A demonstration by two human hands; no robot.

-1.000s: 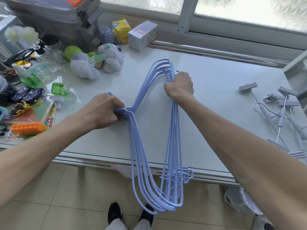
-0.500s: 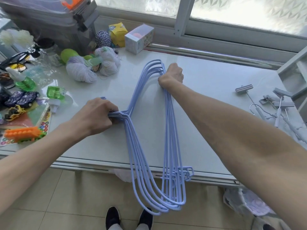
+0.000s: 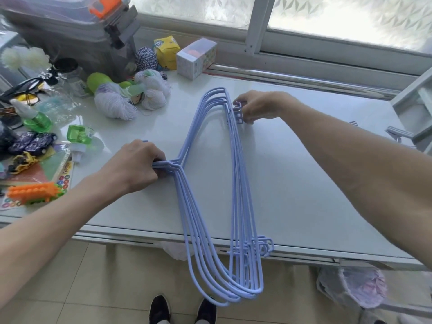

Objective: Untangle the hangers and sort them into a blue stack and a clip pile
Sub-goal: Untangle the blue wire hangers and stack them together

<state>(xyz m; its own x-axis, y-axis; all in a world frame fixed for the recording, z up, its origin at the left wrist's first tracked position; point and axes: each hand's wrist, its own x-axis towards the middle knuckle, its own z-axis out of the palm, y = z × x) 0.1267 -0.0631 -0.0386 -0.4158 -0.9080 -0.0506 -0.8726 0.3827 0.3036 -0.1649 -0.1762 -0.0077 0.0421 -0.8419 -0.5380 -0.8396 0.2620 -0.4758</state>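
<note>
Gripping blue hangers [image 3: 236,183] on table [image 3: 304,183], left hand [image 3: 138,167] fingers clamped, right hand [image 3: 259,106] fingers pinching

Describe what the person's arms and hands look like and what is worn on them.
Both forearms are bare to the frame edge: no sleeves show. The left hand and right hand wear no gloves, and no watch, bracelet or ring is visible. Black shoes show below.
</note>
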